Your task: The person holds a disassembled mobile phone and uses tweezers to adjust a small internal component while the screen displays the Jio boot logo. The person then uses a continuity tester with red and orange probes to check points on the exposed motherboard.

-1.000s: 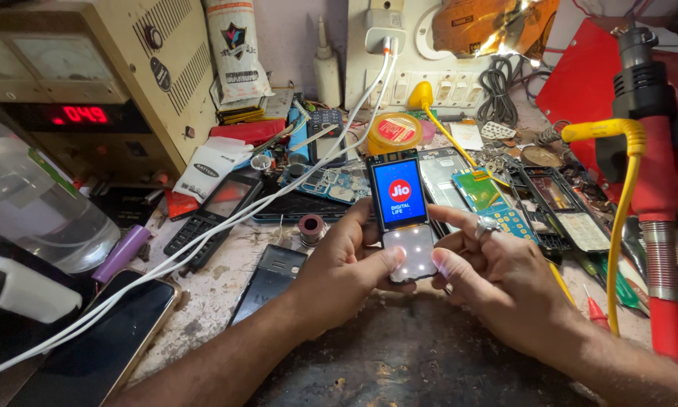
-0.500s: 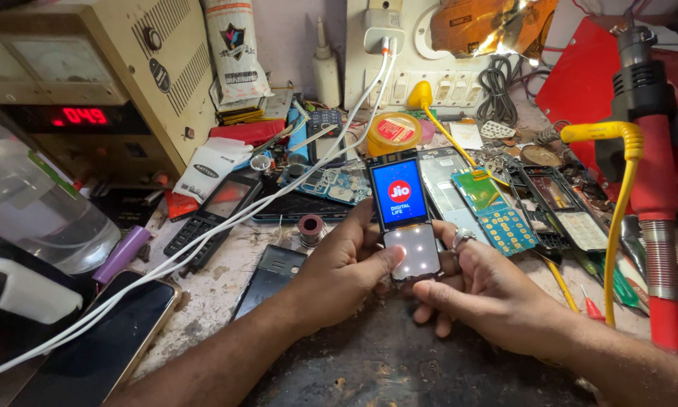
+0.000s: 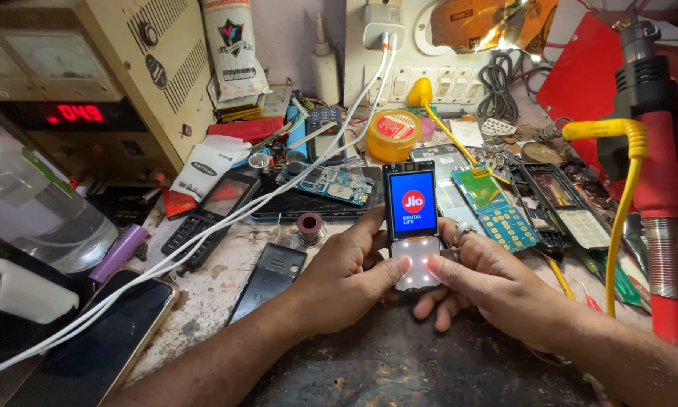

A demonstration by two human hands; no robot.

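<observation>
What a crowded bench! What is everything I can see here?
keypad phone: one, black, blue screen lit, held in both hands
power supply: one, beige, red digits, far left
white cables: two, from wall charger across bench
smartphone: one, dark, lower left
solder tin: one, yellow, rear centre
circuit board: one, blue, centre
hot-air tool: one, red and black, right
bare phone frames: several, right of centre
left hand: thumb on keypad
right hand: ringed, thumb on keypad

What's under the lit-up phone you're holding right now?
Fingers of the right hand curl beneath the small phone, and the left hand grips its side, thumb on the glowing keypad. Below lies dark, worn bench. The phone's back is hidden.
</observation>
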